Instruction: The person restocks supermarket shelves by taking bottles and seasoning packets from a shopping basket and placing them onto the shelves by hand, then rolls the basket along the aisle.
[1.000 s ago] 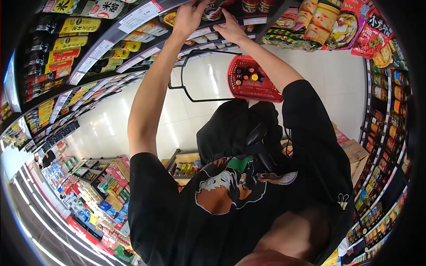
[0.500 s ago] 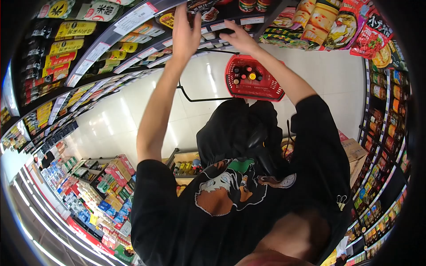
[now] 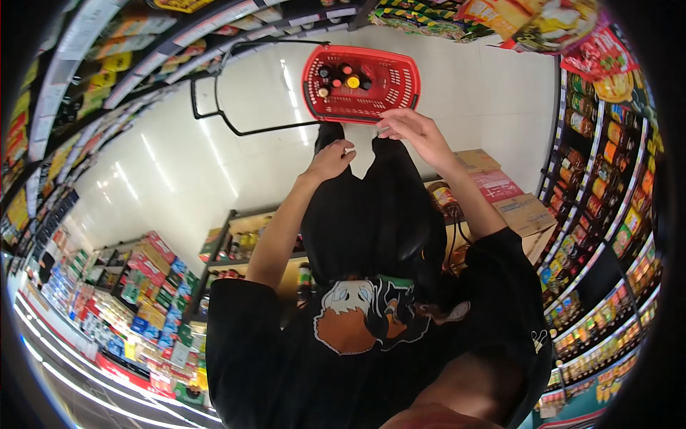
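Note:
A red shopping basket [image 3: 407, 80] stands on the floor by my feet, with several capped bottles [image 3: 341, 80] grouped in its left half. Its long black handle [image 3: 230, 129] stretches out to the left. My left hand [image 3: 331, 159] hangs in front of my legs, fingers loosely curled and apart, with nothing visible in it. Over the basket's near right edge in the view, my right hand [image 3: 416, 134] has its fingers stretched out and holds nothing visible. Whether it touches the rim I cannot tell.
Shelves of bottles and packets [image 3: 107, 71] with price strips line the left. Bagged goods [image 3: 550, 28] hang at top right, above shelves of jars [image 3: 600, 179]. Cardboard boxes [image 3: 525, 214] and a low wooden shelf [image 3: 286, 279] stand behind me.
Both hands have come down from the shelf at the top toward my body and the basket. The view has shifted, so the basket appears farther left and higher.

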`<state>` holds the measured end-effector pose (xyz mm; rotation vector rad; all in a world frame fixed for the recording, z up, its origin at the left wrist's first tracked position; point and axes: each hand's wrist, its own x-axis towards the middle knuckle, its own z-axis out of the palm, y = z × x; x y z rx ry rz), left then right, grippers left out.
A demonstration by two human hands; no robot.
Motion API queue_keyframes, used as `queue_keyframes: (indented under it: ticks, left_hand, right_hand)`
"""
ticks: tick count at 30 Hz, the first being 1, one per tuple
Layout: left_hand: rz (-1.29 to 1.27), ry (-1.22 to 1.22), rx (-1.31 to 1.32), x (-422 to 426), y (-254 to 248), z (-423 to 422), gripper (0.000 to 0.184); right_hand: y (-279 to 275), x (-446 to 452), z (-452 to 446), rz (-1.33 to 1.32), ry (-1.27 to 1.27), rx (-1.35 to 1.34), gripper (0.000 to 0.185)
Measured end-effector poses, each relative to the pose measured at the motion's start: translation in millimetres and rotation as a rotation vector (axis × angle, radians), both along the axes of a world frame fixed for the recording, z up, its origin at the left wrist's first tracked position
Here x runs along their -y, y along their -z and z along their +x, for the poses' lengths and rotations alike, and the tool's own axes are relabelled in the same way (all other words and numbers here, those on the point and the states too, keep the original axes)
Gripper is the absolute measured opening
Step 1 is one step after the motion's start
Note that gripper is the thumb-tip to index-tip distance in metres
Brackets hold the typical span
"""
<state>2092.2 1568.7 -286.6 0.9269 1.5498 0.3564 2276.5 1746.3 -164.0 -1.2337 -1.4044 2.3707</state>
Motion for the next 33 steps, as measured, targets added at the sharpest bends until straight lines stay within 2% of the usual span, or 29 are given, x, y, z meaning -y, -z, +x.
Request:
queue_keyframes:
  ticks: [2, 5, 6, 9, 11, 12, 14, 17, 20, 22, 25, 30, 32, 33]
  left_hand:
    - [-0.002, 0.001, 0.033, -2.5, 26.5, 25.9, 0.031]
    - [0.033, -0.076, -0.143, -26.7, 69.9, 62.7, 0.027]
    - [0.082, -0.134, -0.144, -29.3, 99.8, 75.5, 0.027]
    - [0.061, -0.098, -0.173, -58.2, 152.7, 92.9, 0.023]
    - [0.002, -0.064, -0.239, -77.3, 207.9, 102.3, 0.026]
    - [-0.036, -0.051, -0.276, -88.5, 221.5, 104.1, 0.030]
    - [-0.024, -0.156, -0.314, -108.4, 260.2, 108.3, 0.033]
    - [0.095, -0.357, -0.361, -138.4, 292.8, 105.5, 0.035]
    - [0.054, -0.393, -0.450, -161.0, 336.3, 101.8, 0.037]
    - [0.007, -0.379, -0.449, -171.4, 359.7, 97.3, 0.041]
    - [-0.029, -0.195, -0.507, -182.5, 391.6, 99.9, 0.043]
    - [0.004, 0.040, -0.662, -204.9, 425.3, 108.8, 0.028]
    - [-0.009, 0.116, -0.578, -208.6, 430.7, 104.9, 0.024]
    - [0.002, 0.096, -0.585, -209.2, 428.8, 103.3, 0.022]
  right_hand:
    - [3.2, -4.1, 10.2, -0.004, -0.006, 0.023, 0.028]
    - [15.9, -11.7, 23.4, -0.004, -0.009, 0.038, 0.027]
    - [20.6, -15.3, 27.0, -0.008, -0.032, 0.050, 0.027]
    - [48.8, -22.8, 33.3, 0.018, -0.045, 0.049, 0.026]
    - [78.0, -28.9, 39.4, 0.283, -0.241, 0.256, 0.029]
    - [92.2, -27.2, 43.4, 0.274, -0.257, 0.273, 0.029]
    - [123.9, -32.4, 43.6, 0.909, -0.508, 0.442, 0.037]
    - [191.2, -35.5, 47.7, 0.871, -0.542, 0.467, 0.043]
    - [262.7, -33.0, 54.8, 0.825, -0.566, 0.517, 0.045]
    - [307.3, -32.9, 60.0, 0.867, -0.604, 0.512, 0.046]
    - [358.7, -32.7, 67.8, 0.793, -0.663, 0.573, 0.047]
    - [391.6, -28.4, 77.9, 0.637, -0.656, 0.692, 0.047]
    - [391.2, -29.8, 79.8, 0.738, -0.710, 0.659, 0.045]
    - [393.6, -32.2, 80.3, 0.915, -0.796, 0.596, 0.045]
